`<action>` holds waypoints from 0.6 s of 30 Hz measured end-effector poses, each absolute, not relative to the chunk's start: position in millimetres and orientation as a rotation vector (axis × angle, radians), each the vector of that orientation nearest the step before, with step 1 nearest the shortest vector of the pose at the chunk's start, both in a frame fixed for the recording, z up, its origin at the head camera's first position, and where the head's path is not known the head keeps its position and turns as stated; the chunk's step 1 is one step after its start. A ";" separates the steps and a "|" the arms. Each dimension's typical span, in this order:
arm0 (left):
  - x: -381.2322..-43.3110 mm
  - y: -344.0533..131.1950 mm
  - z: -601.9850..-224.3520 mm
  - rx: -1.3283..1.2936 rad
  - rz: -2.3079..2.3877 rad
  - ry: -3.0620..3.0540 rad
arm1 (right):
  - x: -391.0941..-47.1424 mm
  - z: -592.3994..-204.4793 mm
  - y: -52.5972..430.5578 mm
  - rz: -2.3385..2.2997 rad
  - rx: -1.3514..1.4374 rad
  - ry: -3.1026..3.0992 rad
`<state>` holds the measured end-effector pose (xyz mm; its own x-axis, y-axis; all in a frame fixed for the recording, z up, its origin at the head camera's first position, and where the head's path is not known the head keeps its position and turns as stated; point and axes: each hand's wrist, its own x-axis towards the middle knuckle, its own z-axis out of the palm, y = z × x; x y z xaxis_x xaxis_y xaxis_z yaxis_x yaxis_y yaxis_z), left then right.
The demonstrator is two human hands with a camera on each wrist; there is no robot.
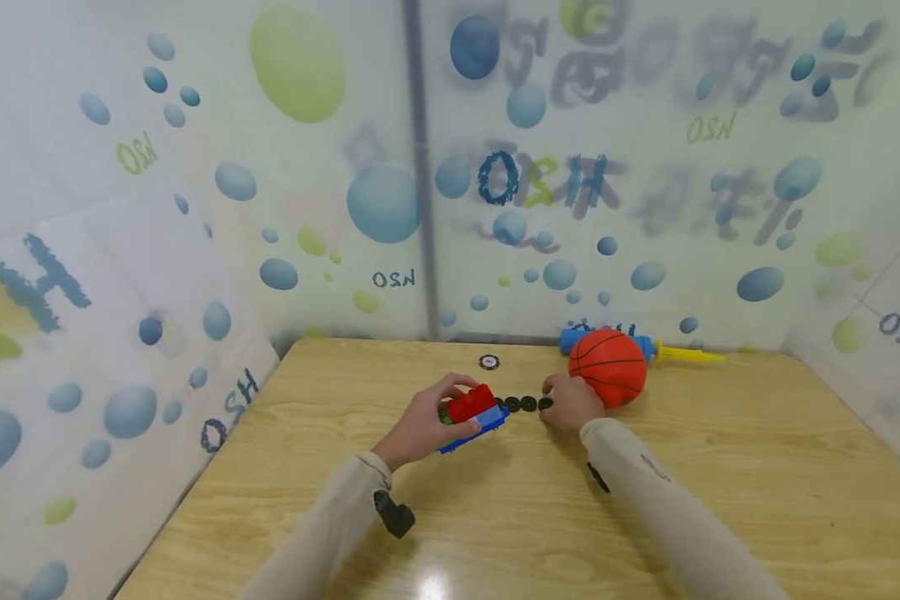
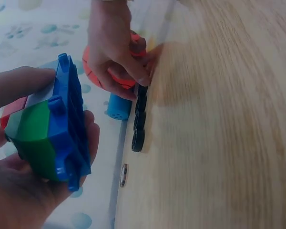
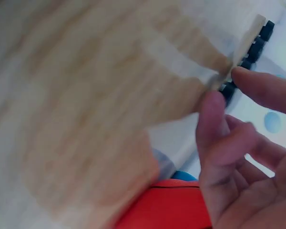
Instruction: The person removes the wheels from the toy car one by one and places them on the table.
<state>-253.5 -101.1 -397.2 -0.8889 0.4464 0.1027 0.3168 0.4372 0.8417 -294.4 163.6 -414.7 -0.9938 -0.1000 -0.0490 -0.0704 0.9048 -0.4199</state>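
Note:
My left hand (image 1: 418, 427) holds a toy block car body (image 1: 474, 417) above the table. Its blue base (image 2: 66, 119) carries red, green and light blue blocks, and the underside with its axle stubs shows in the left wrist view. On the table, several small black wheels (image 1: 528, 404) stand in a row between the hands. At the right end of that row, my right hand (image 1: 573, 402) pinches one black wheel (image 3: 227, 90) between thumb and forefinger. The fingertips partly hide this wheel.
A red basketball (image 1: 607, 368) sits right beside the right hand. Behind it lies a blue and yellow tube-shaped toy (image 1: 688, 354) along the wall. A small round chip (image 1: 489, 362) rests behind the wheels. Printed sheeting (image 1: 330, 183) encloses the wooden table (image 1: 532, 517) at the back and sides.

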 end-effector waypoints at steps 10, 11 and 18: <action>-252.8 -92.7 -391.8 0.852 1.286 2.593 | -274.4 -391.4 160.1 -0.817 -0.332 3.010; -253.2 -92.5 -391.5 0.859 1.285 2.589 | -271.7 -388.8 159.0 -0.865 -0.381 3.000; -254.2 -92.9 -390.2 0.882 1.304 2.580 | -251.9 -375.1 151.4 -1.243 -0.821 2.787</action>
<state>-254.2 -92.9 -390.2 -0.8231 0.5478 0.1498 0.4454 0.4589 0.7688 -251.9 151.4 -375.1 -0.8647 -0.4512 0.2207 -0.4657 0.5554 -0.6890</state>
